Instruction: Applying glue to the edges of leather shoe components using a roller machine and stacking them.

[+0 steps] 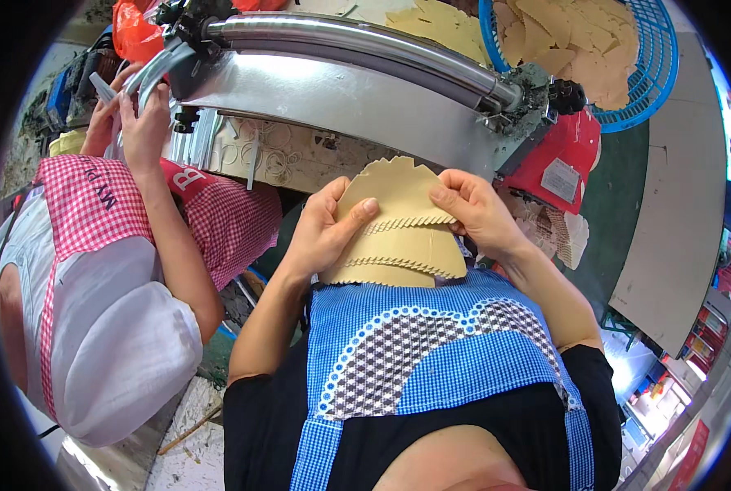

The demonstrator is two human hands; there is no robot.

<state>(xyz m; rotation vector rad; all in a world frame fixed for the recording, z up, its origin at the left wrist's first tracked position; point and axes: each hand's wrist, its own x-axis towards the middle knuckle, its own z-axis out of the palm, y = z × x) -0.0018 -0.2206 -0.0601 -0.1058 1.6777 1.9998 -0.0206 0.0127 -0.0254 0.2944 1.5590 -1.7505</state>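
Observation:
In front of my apron, both my hands hold a tan, leather-like sheet piece [394, 192] with a jagged top and a notched lower edge. My left hand [326, 233] pinches its left side, thumb on top and fingers behind. My right hand [481, 214] grips the right side the same way, with the fingertips partly hidden. Below it, overlapping like steps, lie another tan piece [410, 244] with a zigzag edge and a third tan strip [373, 275] against the blue checked apron [472, 360]. Whether my hands also grip these lower pieces is hidden.
Ahead stands a machine with a long metal roller [357, 53] and a curved metal plate [341, 94]. A blue basket [664, 61] of tan pieces is at the far right, near a red bag [557, 155]. To my left, a co-worker in a red checked apron [95, 192] handles grey strips.

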